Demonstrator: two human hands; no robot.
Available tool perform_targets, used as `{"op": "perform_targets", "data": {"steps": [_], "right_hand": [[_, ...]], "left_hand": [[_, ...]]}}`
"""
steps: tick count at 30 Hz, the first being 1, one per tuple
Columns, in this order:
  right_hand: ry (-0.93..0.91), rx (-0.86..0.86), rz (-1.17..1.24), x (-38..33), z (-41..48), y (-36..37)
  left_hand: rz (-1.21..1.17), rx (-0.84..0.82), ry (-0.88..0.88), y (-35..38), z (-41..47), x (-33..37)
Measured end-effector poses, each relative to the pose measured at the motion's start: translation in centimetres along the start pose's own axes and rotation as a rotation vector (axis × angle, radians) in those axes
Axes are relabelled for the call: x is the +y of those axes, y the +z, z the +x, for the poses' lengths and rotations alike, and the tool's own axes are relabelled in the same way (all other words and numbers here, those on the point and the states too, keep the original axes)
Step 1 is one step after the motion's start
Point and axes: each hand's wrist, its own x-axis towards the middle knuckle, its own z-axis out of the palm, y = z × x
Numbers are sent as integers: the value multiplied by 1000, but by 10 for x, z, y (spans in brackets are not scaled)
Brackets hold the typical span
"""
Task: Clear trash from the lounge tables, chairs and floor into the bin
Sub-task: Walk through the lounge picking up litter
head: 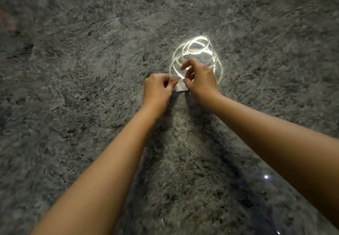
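A loose coil of shiny, clear ribbon-like strip [197, 51] lies on the grey shaggy carpet, glaring white in the light. Its near end is a small flat silvery piece [178, 86] between my two hands. My left hand [157, 90] pinches that piece from the left with curled fingers. My right hand [200, 79] pinches it from the right with thumb and fingers, its index finger raised over the coil. Both forearms reach in from the bottom of the view.
Grey shaggy carpet [91, 69] fills nearly the whole view. A dark glossy surface [256, 189] with small light reflections shows at the bottom right. A faint pinkish blur [7, 22] sits at the left edge.
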Motion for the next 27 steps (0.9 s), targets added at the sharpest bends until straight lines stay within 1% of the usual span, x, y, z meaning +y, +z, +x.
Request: {"op": "perform_targets", "data": {"steps": [2,4,6,7,10,14,17,19,22,25,27], "right_hand": [[-39,-54,-73,3,-7,-9],[-53,-118,-212,11,-12,-17],[-71,-136,-321,18,-16,-25],[-77,-127,-334,20,-18,-30],[-102,-116,-263,23,-25,-45],[-115,-201,-180,19,-35,-68],[-60,-153,-131,4,-49,-97],[32,-80,-53,-17,-71,-125],[140,-33,87,-55,-105,-171],[218,19,315,-100,-134,-212],[298,80,435,-130,-150,-236]], "left_hand": [[-13,-20,14,2,-6,6],[-2,-36,42,6,-14,14],[20,-55,87,6,-19,23],[22,-59,108,5,-21,27],[11,-68,171,1,-27,41],[16,-135,243,-8,-30,64],[40,-175,297,-22,-33,88],[-30,-180,246,-38,-45,111],[-154,-188,80,-68,-66,151],[-281,-249,-68,-96,-86,201],[-350,-298,-119,-117,-101,239]]}}
